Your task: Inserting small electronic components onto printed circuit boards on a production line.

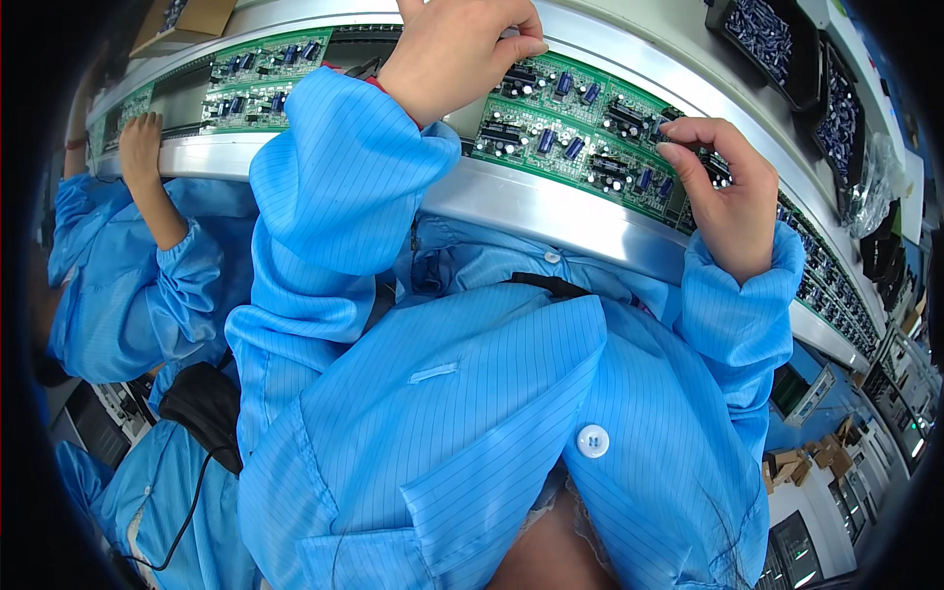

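Note:
A green circuit board panel (587, 118) lies in front of me, set with dark blue cylindrical capacitors (546, 143), black parts and small silver-topped ones. My left hand (454, 54) is over its far left corner, fingers curled and thumb near the index finger; whatever they pinch is hidden. A red band shows at that wrist. Over the panel's right part, my right hand (733, 187) brings thumb and index fingertip close together above the components. Anything between those tips is too small to make out.
A shiny metal rail (551, 208) runs along the near side of the boards. More populated boards (261, 79) sit to the left. At the far right are black bins (814, 84) of blue capacitors and a clear plastic bag (873, 187). A co-worker's hand (142, 147) reaches the line at left.

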Motion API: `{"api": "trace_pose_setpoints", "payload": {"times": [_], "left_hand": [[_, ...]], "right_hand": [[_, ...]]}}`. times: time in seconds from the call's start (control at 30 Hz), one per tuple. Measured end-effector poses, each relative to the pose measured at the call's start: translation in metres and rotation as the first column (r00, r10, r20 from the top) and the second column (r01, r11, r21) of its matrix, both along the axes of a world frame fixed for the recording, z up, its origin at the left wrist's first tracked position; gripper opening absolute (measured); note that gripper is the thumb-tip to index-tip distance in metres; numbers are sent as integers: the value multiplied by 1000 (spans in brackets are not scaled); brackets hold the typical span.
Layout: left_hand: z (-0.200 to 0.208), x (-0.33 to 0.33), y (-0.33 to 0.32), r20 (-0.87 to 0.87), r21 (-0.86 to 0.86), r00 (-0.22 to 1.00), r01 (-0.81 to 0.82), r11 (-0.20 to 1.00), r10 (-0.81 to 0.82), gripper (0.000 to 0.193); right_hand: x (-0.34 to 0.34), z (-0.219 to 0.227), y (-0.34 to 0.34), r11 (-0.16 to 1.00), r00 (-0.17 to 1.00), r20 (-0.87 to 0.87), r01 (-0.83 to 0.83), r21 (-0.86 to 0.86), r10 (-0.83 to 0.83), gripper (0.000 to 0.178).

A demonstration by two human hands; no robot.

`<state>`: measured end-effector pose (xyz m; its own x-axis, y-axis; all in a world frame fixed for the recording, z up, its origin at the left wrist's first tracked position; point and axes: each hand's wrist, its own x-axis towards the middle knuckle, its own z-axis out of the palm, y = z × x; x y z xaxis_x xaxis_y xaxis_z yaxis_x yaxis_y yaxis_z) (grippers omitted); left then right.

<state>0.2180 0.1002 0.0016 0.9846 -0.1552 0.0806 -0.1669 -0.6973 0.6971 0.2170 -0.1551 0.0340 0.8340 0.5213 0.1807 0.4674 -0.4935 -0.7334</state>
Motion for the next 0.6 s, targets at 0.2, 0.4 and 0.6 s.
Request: {"api": "trace_pose_setpoints", "payload": {"times": [0.2,0.4,0.6], "left_hand": [[4,0,-1,-43,36,999,17,999,-16,6],[5,-1,-1,-72,39,997,13,999,-10,6],[5,0,-3,-32,85,999,6,996,-4,6]], "right_hand": [[0,0,0,1000,1000,-8,5,3,-5,15],[-1,0,0,1000,1000,-12,12,-3,-12,14],[-1,1,-1,1000,1000,-22,12,-7,-12,14]]}}
